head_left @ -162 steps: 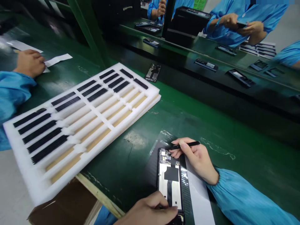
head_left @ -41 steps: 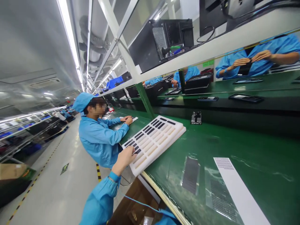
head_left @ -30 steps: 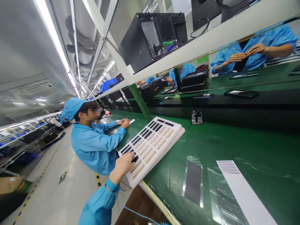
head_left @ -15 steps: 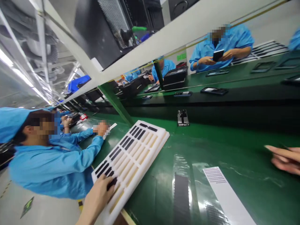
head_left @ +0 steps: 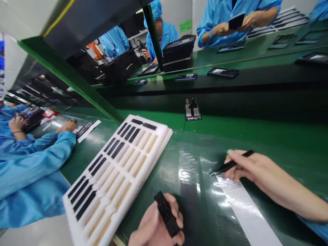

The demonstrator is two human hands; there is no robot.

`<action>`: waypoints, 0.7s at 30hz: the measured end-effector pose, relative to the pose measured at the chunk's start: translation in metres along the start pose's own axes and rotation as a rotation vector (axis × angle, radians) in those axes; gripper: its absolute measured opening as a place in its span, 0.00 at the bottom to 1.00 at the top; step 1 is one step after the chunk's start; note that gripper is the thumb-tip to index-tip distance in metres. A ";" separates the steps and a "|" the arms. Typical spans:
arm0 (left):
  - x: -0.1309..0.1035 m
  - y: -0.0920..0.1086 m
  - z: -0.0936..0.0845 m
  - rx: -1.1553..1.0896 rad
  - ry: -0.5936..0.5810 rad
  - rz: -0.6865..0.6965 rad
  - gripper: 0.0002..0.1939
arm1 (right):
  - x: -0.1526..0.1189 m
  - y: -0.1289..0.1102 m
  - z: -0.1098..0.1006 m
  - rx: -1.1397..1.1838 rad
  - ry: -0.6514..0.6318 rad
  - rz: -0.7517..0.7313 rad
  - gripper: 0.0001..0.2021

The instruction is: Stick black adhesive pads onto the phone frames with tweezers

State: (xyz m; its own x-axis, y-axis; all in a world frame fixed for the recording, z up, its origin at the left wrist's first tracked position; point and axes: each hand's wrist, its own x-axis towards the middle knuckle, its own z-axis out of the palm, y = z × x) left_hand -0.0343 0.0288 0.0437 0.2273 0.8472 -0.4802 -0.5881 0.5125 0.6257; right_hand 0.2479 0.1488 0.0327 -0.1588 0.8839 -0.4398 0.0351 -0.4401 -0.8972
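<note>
My left hand [head_left: 150, 220] is closed around a black ribbed strip part [head_left: 166, 213], held above the green mat just right of the white foam tray [head_left: 162, 131]. Similar black strips lie in several slots of that tray; its other slots show pale bottoms. Black tweezers [head_left: 229, 165] are pinched in my right hand [head_left: 248, 167], their tips pointing left and down at the top end of a white sticker sheet [head_left: 252, 212]. Rows of small dark dots cover that end. Whether the tips hold a dot is too small to tell.
Clear film with a dark strip [head_left: 189, 194] lies between my hands. An opened phone [head_left: 192, 109] rests at the back, below a ledge with several phone parts [head_left: 222, 72]. A green post [head_left: 74, 82] slants behind the tray. A co-worker's blue sleeve [head_left: 61, 145] reaches in at left.
My left hand has come away from the tray to the right, with a black strip part in it. My right hand has moved left to the sticker sheet. The view has turned downward.
</note>
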 end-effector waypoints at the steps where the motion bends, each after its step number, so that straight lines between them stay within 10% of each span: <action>1: 0.009 -0.006 0.006 0.050 -0.027 -0.005 0.21 | 0.000 0.001 0.010 -0.074 -0.072 -0.047 0.25; 6: 0.017 -0.011 -0.011 1.023 0.192 0.364 0.04 | 0.010 0.004 0.044 -0.215 -0.208 -0.179 0.20; 11: 0.025 -0.012 -0.031 1.751 0.075 0.613 0.31 | 0.023 0.011 0.061 -0.352 -0.202 -0.270 0.17; 21: 0.036 0.000 -0.028 2.228 -0.165 0.547 0.39 | 0.018 0.013 0.067 -0.509 -0.197 -0.385 0.14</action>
State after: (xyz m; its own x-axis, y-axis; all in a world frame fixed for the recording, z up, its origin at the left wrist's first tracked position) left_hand -0.0475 0.0554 0.0095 0.5070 0.8531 -0.1231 0.8588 -0.4879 0.1559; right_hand 0.1790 0.1482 0.0156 -0.4285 0.8966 -0.1124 0.3937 0.0733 -0.9163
